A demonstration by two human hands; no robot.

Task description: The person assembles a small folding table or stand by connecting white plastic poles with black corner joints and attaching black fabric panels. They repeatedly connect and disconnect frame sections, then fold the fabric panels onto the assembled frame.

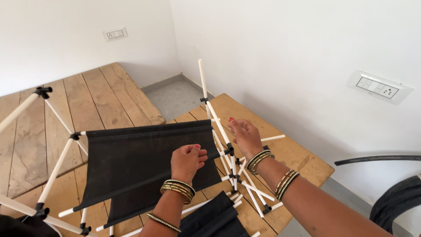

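At the near edge, folded black cloth lies on the wooden surface, with loose white rods just beside it. Both forearms come in from the lower right, each wearing gold bangles.

The left hand sits on the upper black cloth panel of the rack. Its grip is clenched: the fingers curl into a loose fist with the knuckles pressing the cloth near its right end. Whether it pinches the cloth or only rests on it, I cannot tell.

The right hand is just beside it, to the right. Its grip is released, fingers spread and slightly bent, the fingertips close to a slanting white rod of the rack. Contact with that rod is unclear. A black joint lies between the two hands, where several rods meet.

The rack stands tilted across the surface: white rods joined by black connectors, with two black cloth panels stretched between them, one above the other. Its left frame reaches toward the left edge of the view, topped by another black connector. One rod sticks up beyond the hands.

Farther back lie more wooden planks, a strip of grey floor, and white walls with a switch plate and a socket panel. A black hose curls at the right edge.
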